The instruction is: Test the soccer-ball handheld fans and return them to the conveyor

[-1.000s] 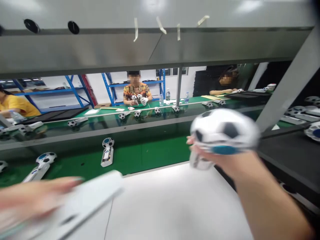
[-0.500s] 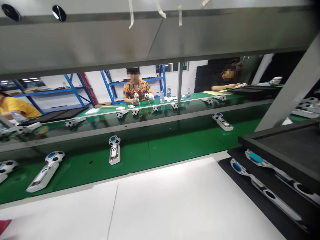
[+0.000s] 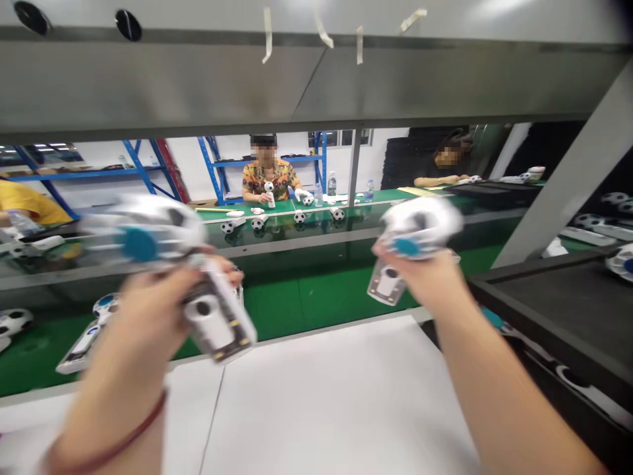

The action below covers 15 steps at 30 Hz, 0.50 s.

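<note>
My left hand is wrapped round a white handheld device with a football-patterned head and a blue disc. The handle, with its inner parts showing, tilts down to the right over the front edge of the green belt. A second such device is in my right hand, above the belt at right, its handle hanging below the fingers. Both heads are smeared by motion. Another device lies on the belt, partly behind my left forearm.
White sheets cover the near bench. Black trays with similar devices stand at right. Across the green belt, more devices lie in a row, and a person sits holding one. A metal beam spans overhead.
Both my hands have come into view, each holding a football-headed device over the belt. They now cover the places where two devices lay. The view has shifted slightly.
</note>
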Available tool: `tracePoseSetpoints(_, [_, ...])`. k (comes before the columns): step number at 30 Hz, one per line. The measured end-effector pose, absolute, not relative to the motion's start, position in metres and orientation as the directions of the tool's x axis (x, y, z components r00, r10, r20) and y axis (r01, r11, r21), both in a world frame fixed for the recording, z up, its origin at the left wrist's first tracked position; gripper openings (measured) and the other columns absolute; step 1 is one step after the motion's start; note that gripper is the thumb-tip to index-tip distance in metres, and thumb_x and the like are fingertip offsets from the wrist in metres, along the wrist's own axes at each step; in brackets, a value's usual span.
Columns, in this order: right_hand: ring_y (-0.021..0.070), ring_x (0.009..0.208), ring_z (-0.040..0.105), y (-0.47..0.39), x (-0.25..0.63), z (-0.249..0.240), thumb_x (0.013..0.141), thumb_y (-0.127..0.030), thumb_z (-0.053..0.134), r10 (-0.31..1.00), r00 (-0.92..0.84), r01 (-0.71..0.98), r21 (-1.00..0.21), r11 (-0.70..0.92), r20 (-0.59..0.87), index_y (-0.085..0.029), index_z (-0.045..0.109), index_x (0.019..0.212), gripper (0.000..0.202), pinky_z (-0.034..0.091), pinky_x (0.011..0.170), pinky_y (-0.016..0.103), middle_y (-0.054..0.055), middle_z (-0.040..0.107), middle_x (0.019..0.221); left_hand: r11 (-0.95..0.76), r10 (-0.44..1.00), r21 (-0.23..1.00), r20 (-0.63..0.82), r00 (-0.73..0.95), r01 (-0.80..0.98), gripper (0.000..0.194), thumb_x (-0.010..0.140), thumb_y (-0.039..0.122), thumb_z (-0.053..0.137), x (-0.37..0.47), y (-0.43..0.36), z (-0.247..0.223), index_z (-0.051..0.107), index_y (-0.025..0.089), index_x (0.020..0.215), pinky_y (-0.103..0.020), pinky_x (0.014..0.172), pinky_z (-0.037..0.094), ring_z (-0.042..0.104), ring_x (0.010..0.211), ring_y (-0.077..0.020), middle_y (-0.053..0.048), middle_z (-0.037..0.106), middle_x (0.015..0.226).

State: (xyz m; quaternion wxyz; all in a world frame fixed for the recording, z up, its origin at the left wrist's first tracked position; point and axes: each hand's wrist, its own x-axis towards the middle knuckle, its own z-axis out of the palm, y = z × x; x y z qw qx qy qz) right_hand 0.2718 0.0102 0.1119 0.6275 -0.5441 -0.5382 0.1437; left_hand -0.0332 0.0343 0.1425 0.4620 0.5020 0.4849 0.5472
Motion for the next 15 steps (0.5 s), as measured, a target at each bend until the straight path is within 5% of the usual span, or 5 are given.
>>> tracePoseSetpoints(3, [0.0216,0.084,0.061,0.058,0.263,0.079,0.062,-0.032,0.070,0.864,0.303,0.549,-0.815,0.186,0.401,-0.017,0.057,0.103,0.045,0.047,0.069,0.029,0.006,0.065,0.093,-0.161,0.985,0.977,0.149,0.091,0.143,0.040,0.062,0.047,0.059,0.013,0.088,0.106,0.057,0.011,0.081,-0.039,0.070,0.052,0.063,0.080,-0.0270,-0.012,0.067,0.083])
tracePoseSetpoints(7, [0.0239,0.081,0.061,0.104,0.261,0.029,0.069,-0.036,0.063,0.893,0.319,0.649,-0.760,0.038,0.318,-0.015,0.047,0.116,0.054,0.046,0.067,0.031,0.011,0.065,0.094,-0.220,0.975,0.876,0.184,0.124,0.429,0.033,0.071,0.037,0.056,0.046,0.146,0.053,0.059,0.009,0.088,-0.042,0.086,0.043,0.057,0.095,-0.0297,-0.017,0.063,0.097])
tracePoseSetpoints(12, [0.0304,0.104,0.050,0.105,0.269,0.001,0.073,-0.032,0.056,0.880,0.324,0.706,-0.708,0.019,0.346,-0.015,0.036,0.129,0.062,0.043,0.080,0.039,0.014,0.056,0.112,-0.169,0.954,0.588,0.298,-0.018,0.791,0.042,0.071,0.022,0.058,0.014,0.157,0.027,0.053,0.016,0.112,-0.046,0.106,0.007,0.005,0.132,-0.0308,-0.013,0.024,0.141])
tracePoseSetpoints(15, [0.0267,0.110,0.046,0.093,0.258,-0.010,0.077,-0.028,0.048,0.846,0.283,0.737,-0.667,0.109,0.451,-0.017,0.034,0.130,0.055,0.040,0.088,0.040,0.011,0.055,0.111,0.032,0.951,0.465,0.258,-0.170,0.885,0.070,0.068,0.029,0.062,-0.012,0.156,0.019,0.033,0.014,0.130,-0.062,0.096,0.009,0.004,0.128,-0.0427,-0.023,0.018,0.140])
